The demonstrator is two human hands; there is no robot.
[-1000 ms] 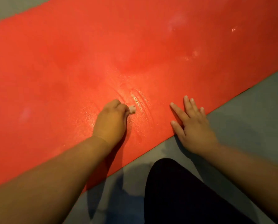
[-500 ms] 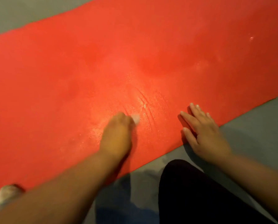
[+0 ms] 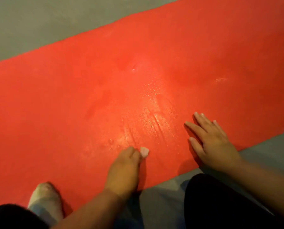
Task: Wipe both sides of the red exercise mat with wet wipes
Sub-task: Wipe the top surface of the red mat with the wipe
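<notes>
Black trouser fabric covers the knee [image 3: 220, 204] at the bottom of the view. To its left, a socked foot [image 3: 45, 195] stands on the near margin of the mat. A narrow strip of grey floor [image 3: 161, 194] shows between the knee and the mat's near edge.

Just past that edge, the left hand [image 3: 124, 169] presses down on the red exercise mat [image 3: 71, 96]. Its fingers [image 3: 134, 154] are curled tightly round a balled wet wipe [image 3: 144, 152], and only a pale tip of it pokes out. To the right and slightly further out, the right hand [image 3: 215, 144] lies flat on the mat with its fingers [image 3: 195, 128] straight and spread, apparently bracing the sheet.

Wet streaks [image 3: 151, 123] glisten just ahead of the wipe, between the two hands. The mat's long axis runs from lower left to upper right. Most of it lies ahead of the left fingers and off to either side, and those parts look dry. The left hand carries the wipe, so the next stroke probably pushes away from the body toward the far edge. Grey floor continues beyond that edge.
</notes>
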